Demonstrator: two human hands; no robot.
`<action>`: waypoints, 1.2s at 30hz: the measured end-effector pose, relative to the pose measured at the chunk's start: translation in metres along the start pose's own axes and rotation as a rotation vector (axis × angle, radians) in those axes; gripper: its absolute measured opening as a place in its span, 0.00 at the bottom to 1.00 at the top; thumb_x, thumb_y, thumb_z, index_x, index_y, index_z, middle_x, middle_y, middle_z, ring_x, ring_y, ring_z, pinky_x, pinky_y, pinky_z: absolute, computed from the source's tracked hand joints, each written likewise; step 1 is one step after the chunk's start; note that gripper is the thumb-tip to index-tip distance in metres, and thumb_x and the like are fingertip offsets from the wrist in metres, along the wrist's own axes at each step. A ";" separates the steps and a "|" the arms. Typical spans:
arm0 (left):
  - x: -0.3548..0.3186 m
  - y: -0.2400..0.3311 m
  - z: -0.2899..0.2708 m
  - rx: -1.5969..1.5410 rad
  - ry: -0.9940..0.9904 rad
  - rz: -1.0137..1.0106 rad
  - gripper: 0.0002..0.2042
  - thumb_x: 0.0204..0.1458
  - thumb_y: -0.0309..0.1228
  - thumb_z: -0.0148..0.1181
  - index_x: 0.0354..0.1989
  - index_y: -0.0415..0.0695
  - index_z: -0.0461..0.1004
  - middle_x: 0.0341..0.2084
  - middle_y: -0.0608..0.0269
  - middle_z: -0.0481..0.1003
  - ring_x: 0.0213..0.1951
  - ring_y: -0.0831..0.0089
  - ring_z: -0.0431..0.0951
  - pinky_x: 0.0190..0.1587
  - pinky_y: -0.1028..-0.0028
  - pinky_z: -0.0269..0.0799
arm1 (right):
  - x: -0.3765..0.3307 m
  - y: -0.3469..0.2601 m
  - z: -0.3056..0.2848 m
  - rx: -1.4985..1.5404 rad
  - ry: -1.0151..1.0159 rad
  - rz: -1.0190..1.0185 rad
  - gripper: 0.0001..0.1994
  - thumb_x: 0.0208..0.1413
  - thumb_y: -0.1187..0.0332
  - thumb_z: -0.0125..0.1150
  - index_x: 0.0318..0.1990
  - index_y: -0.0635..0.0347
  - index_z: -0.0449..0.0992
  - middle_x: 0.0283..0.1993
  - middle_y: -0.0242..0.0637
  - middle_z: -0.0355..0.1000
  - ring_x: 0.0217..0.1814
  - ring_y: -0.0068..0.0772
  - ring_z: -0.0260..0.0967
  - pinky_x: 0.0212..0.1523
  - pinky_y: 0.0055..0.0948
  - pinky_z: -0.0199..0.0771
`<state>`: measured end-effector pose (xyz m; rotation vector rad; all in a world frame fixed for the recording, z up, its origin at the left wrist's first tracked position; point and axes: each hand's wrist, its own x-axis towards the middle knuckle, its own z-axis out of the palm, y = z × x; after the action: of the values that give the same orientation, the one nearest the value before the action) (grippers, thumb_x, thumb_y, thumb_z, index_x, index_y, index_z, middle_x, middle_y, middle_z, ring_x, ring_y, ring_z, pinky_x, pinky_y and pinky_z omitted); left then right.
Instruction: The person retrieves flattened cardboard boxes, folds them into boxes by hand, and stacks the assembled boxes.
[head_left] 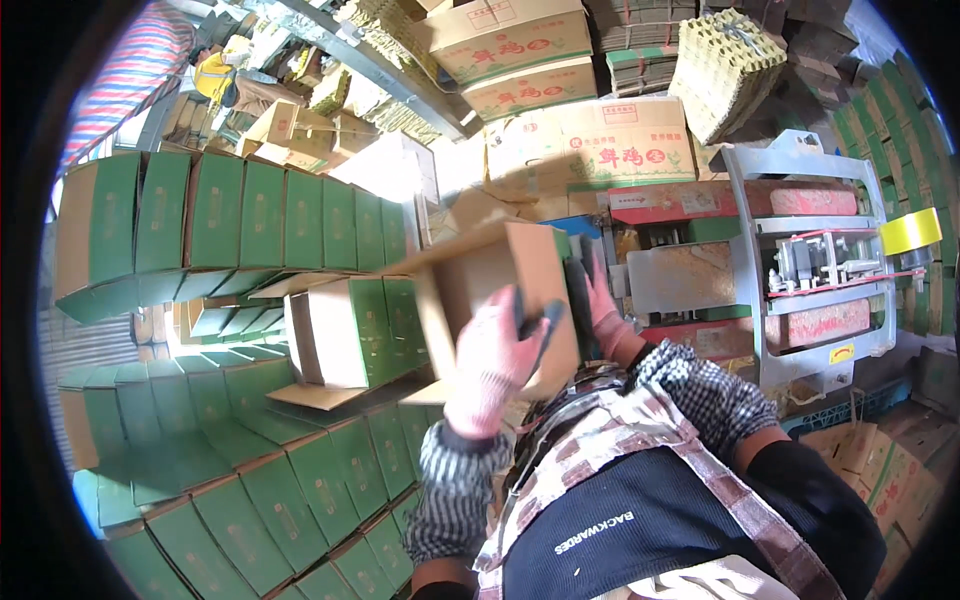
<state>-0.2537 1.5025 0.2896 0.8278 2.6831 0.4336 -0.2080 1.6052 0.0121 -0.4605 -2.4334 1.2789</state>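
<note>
Rows of green cartons (230, 215) are stacked at the left, with more green cartons (300, 500) laid below; brown printed boxes (590, 140) are piled at the top; a grey taping machine (815, 265) (yellow tape roll (910, 232) beside it) is seen at the right.

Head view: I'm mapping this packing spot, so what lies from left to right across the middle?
Stacked green cardboard boxes → open brown cardboard carton held by gloved left hand → gloved right hand → grey metal carton-taping machine → yellow tape roll.
</note>
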 end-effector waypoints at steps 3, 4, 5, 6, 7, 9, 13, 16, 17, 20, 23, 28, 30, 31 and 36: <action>-0.008 -0.112 0.087 0.111 -0.246 0.252 0.34 0.41 0.44 0.65 0.59 0.44 0.63 0.52 0.50 0.68 0.53 0.56 0.68 0.55 0.60 0.64 | 0.014 -0.030 -0.038 -0.296 -0.444 0.219 0.31 0.54 0.62 0.53 0.66 0.52 0.53 0.69 0.50 0.46 0.71 0.48 0.44 0.67 0.45 0.47; -0.011 -0.124 0.089 0.454 -0.397 0.195 0.36 0.41 0.46 0.65 0.61 0.46 0.61 0.56 0.54 0.66 0.58 0.57 0.64 0.59 0.58 0.60 | 0.021 -0.044 -0.055 -0.581 -0.680 0.187 0.32 0.53 0.61 0.54 0.66 0.52 0.54 0.69 0.51 0.46 0.72 0.47 0.42 0.68 0.43 0.46; -0.005 -0.152 0.106 0.362 -0.539 0.120 0.36 0.40 0.48 0.64 0.60 0.49 0.62 0.58 0.59 0.63 0.62 0.57 0.60 0.62 0.50 0.53 | 0.031 -0.056 -0.060 -0.710 -0.729 0.137 0.31 0.50 0.59 0.55 0.64 0.52 0.58 0.67 0.50 0.51 0.71 0.45 0.46 0.67 0.41 0.48; 0.006 -0.198 0.130 0.043 -0.586 0.034 0.37 0.39 0.46 0.66 0.61 0.51 0.62 0.60 0.57 0.60 0.63 0.55 0.57 0.63 0.48 0.48 | 0.049 -0.063 -0.055 -0.714 -0.734 0.138 0.31 0.50 0.59 0.55 0.64 0.52 0.58 0.67 0.50 0.51 0.71 0.45 0.46 0.67 0.41 0.48; 0.021 -0.195 0.137 0.141 -0.423 0.081 0.38 0.37 0.44 0.67 0.61 0.52 0.61 0.60 0.56 0.60 0.62 0.55 0.57 0.64 0.49 0.48 | 0.071 -0.054 -0.054 -0.618 -0.901 0.223 0.30 0.50 0.57 0.56 0.62 0.52 0.60 0.66 0.48 0.53 0.70 0.44 0.47 0.66 0.42 0.49; 0.058 -0.174 0.146 0.243 -0.088 0.023 0.42 0.32 0.38 0.71 0.61 0.50 0.60 0.59 0.51 0.60 0.62 0.55 0.58 0.64 0.51 0.48 | 0.100 -0.059 -0.056 -0.316 -0.862 0.306 0.29 0.49 0.55 0.56 0.59 0.53 0.64 0.63 0.45 0.58 0.68 0.43 0.51 0.64 0.44 0.51; 0.044 -0.276 0.250 -1.561 -0.385 -0.908 0.19 0.59 0.33 0.50 0.54 0.34 0.67 0.49 0.59 0.73 0.47 0.71 0.74 0.53 0.75 0.68 | 0.107 -0.095 -0.028 -0.382 -0.036 -0.242 0.29 0.49 0.52 0.56 0.57 0.58 0.65 0.61 0.44 0.60 0.67 0.43 0.51 0.66 0.45 0.48; 0.062 -0.227 0.259 -1.199 -0.351 -0.915 0.18 0.55 0.26 0.56 0.53 0.33 0.68 0.47 0.53 0.73 0.48 0.68 0.73 0.54 0.74 0.68 | 0.012 -0.021 -0.027 -0.522 -0.342 -0.130 0.30 0.49 0.54 0.57 0.57 0.61 0.65 0.62 0.45 0.57 0.67 0.44 0.50 0.68 0.45 0.45; 0.057 -0.218 0.262 -1.088 -0.280 -0.678 0.23 0.48 0.29 0.62 0.53 0.35 0.68 0.46 0.51 0.73 0.49 0.67 0.71 0.54 0.71 0.66 | -0.003 -0.035 -0.031 -0.553 -0.327 0.031 0.30 0.48 0.55 0.58 0.57 0.61 0.64 0.63 0.47 0.56 0.67 0.46 0.49 0.68 0.46 0.44; 0.050 -0.165 0.282 -0.907 -0.136 -0.212 0.37 0.41 0.28 0.67 0.60 0.38 0.55 0.52 0.48 0.67 0.52 0.61 0.69 0.55 0.68 0.64 | -0.023 -0.067 -0.032 -0.461 -0.178 0.208 0.30 0.47 0.60 0.59 0.58 0.63 0.62 0.62 0.50 0.56 0.67 0.50 0.49 0.68 0.48 0.43; 0.042 -0.183 0.251 -1.332 -0.442 -0.323 0.29 0.43 0.28 0.63 0.56 0.37 0.64 0.49 0.46 0.70 0.51 0.58 0.70 0.55 0.66 0.63 | -0.019 -0.103 -0.041 -0.097 -0.219 -0.028 0.33 0.44 0.63 0.62 0.59 0.64 0.60 0.61 0.52 0.56 0.66 0.53 0.50 0.68 0.49 0.45; 0.010 -0.157 -0.038 0.585 0.896 -0.256 0.23 0.50 0.43 0.60 0.51 0.43 0.70 0.43 0.55 0.73 0.46 0.58 0.72 0.48 0.62 0.69 | -0.023 -0.088 -0.077 0.247 -0.053 0.245 0.27 0.47 0.67 0.62 0.57 0.59 0.64 0.51 0.47 0.67 0.50 0.50 0.67 0.52 0.38 0.68; -0.031 -0.242 -0.073 0.803 0.823 -0.676 0.27 0.48 0.45 0.62 0.53 0.42 0.67 0.44 0.51 0.72 0.46 0.56 0.74 0.44 0.63 0.72 | -0.026 -0.094 -0.066 0.285 -0.023 0.153 0.26 0.48 0.67 0.61 0.57 0.58 0.64 0.51 0.48 0.68 0.50 0.50 0.68 0.52 0.37 0.69; -0.034 -0.244 -0.076 0.704 0.618 -0.731 0.26 0.48 0.45 0.62 0.51 0.41 0.69 0.41 0.51 0.74 0.43 0.56 0.75 0.42 0.62 0.72 | -0.026 -0.096 -0.062 0.300 -0.032 0.136 0.26 0.48 0.67 0.61 0.57 0.58 0.64 0.51 0.48 0.68 0.50 0.50 0.68 0.52 0.37 0.69; -0.045 -0.118 -0.113 0.398 0.347 -0.386 0.09 0.47 0.31 0.61 0.32 0.38 0.74 0.20 0.50 0.73 0.25 0.56 0.75 0.30 0.65 0.68 | -0.010 -0.118 -0.057 0.494 -0.290 0.211 0.27 0.51 0.66 0.59 0.60 0.57 0.62 0.56 0.48 0.66 0.58 0.46 0.65 0.58 0.35 0.65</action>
<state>-0.3171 1.3614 0.3574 0.3211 3.2157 -0.0616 -0.1877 1.5779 0.1392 -0.4210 -2.2027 2.0903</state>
